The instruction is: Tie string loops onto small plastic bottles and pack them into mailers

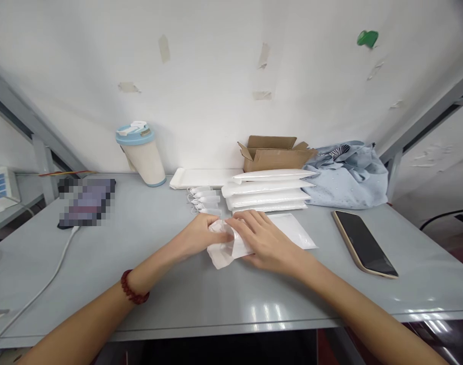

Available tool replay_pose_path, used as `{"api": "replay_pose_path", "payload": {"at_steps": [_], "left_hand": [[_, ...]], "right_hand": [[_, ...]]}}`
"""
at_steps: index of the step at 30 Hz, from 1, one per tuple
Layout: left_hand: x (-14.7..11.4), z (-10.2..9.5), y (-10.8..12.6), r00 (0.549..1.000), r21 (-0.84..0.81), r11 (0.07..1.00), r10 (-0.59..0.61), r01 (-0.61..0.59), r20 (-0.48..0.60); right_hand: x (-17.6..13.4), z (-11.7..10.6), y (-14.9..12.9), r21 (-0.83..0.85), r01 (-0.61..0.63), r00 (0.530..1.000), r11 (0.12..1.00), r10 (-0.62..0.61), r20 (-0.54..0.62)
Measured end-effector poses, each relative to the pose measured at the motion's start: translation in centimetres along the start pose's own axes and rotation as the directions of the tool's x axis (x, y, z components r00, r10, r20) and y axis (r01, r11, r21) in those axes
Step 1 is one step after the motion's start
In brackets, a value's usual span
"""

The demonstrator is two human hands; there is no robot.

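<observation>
A white padded envelope (298, 233) lies across the grey table in front of me, its mouth end facing left and its flap folded down. My left hand (195, 235) is closed on the flap end, its thumb at the opening. From above and the near side, my right hand (267, 241) grips the envelope's body close to the mouth. Whether anything is inside cannot be seen. Just beyond my hands lie several small translucent pieces with string loops (207, 198). Right of them is a stack of white padded envelopes (269, 189). Behind sits another flat white packet (206, 178).
A cream tumbler with a blue lid (143, 154) stands by the wall. An open cardboard box (277, 158) and a light blue cloth bag (345, 177) are behind the stack. One phone (362, 243) lies right; a pixelated device (87, 203) with a white cable (59, 274) lies left.
</observation>
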State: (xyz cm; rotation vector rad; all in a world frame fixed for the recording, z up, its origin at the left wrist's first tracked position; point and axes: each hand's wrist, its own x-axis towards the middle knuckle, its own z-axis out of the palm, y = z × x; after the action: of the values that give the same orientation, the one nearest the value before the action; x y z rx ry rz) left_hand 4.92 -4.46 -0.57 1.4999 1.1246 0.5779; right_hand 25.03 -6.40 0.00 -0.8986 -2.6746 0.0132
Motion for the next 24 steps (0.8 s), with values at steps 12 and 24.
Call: {"api": "replay_pose_path", "payload": {"at_steps": [12,24], "left_hand": [[-0.5,-0.5,0.7,0.983,-0.15,0.982,-0.091,0.115,0.162],[0.0,1.1,0.0,0.998,-0.146,0.989,-0.004,-0.005,-0.061]], "right_hand": [[0.0,0.3,0.7,0.007,-0.087,0.996,0.996,0.086,0.029],[-0.1,1.2,-0.5,-0.157,0.029,0.999,0.987,-0.036,-0.04]]}}
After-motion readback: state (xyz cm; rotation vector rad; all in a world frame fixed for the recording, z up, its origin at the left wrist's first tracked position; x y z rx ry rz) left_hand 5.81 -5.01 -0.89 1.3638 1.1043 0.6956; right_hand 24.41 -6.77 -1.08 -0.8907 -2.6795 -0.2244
